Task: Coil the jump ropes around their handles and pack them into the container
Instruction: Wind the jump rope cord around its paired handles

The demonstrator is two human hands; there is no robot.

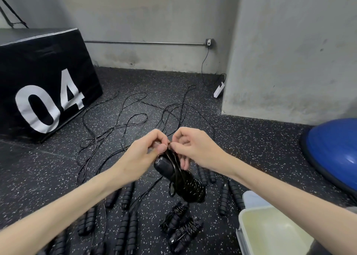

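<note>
I hold a black jump rope bundle [181, 179] in the air, its cord wound many times around the paired handles. My left hand [144, 152] grips the top end of the handles. My right hand [190, 148] pinches the cord at that same top end, fingertips almost meeting the left thumb. Two coiled bundles [180, 225] lie on the floor below. Uncoiled ropes [133, 119] sprawl across the speckled floor, their ribbed handles [127, 195] lying in front of me. A pale container [251, 214] stands at the lower right, its inside showing no ropes.
A black plyo box marked 04 [44, 81] stands at the left. A blue balance dome [334, 150] sits at the right, by a grey concrete pillar [289, 52]. A white power strip [219, 89] with its cable lies by the far wall.
</note>
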